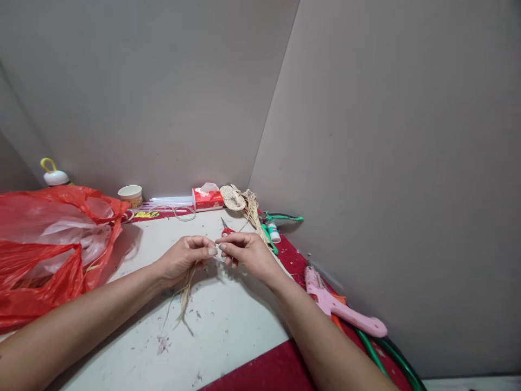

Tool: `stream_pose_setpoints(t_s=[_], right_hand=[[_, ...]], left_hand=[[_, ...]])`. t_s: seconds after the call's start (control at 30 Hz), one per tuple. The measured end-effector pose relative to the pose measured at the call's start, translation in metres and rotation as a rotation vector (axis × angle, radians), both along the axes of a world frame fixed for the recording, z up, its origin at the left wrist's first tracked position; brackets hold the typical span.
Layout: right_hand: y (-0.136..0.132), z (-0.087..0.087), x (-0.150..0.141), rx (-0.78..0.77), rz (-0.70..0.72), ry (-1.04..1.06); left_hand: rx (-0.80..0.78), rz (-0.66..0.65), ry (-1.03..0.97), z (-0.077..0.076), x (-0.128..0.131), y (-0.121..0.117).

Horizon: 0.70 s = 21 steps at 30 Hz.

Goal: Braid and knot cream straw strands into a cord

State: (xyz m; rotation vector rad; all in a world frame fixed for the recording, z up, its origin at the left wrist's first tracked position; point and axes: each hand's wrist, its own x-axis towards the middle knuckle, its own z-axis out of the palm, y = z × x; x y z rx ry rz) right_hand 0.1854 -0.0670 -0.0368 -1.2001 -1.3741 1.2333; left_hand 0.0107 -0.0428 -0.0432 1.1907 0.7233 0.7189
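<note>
My left hand is closed in a pinch, thumb against fingers. Pale raffia strands come out from under it and trail loosely down over the white board. My right hand meets it fingertip to fingertip, thumb and forefinger pinched together at the raffia. The small piece between the two pinches is mostly covered by my fingers. Just beyond my right hand lie red-handled scissors, blades pointing away. Farther back, a woven raffia piece rests beside a bundle of loose raffia.
Red plastic bags fill the left side. Along the back wall stand a paper cup, several clear sticks and a red tissue pack. Green-handled pliers, a small white bottle and a pink glue gun lie at right.
</note>
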Motion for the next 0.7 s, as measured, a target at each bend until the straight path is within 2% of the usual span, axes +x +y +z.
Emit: stream_pose_setpoints(t_s=[0.27,0.37,0.43,0.5,0.57,0.7], right_hand=[[-0.001,-0.004,-0.007,0.072,-0.077,0.056],[-0.002,-0.007,-0.011,0.088,-0.087,0.032],[-0.004,-0.007,-0.013,0.125,-0.101,-0.002],[-0.005,-0.008,-0.015,0.175,-0.106,-0.041],[-0.006,-0.01,-0.016,0.208,-0.09,-0.085],[-0.002,-0.019,-0.013,0.21,-0.034,-0.179]], left_hand=[[0.333,0.004,0.047,-0.006,-0.003,0.0],[0.594,0.042,0.196,-0.005,-0.006,0.002],[0.821,0.104,0.342,-0.001,-0.008,0.002],[0.981,0.155,0.461,0.002,-0.01,0.001],[1.011,0.161,0.506,0.002,-0.011,0.0],[0.873,0.111,0.538,-0.01,-0.009,0.001]])
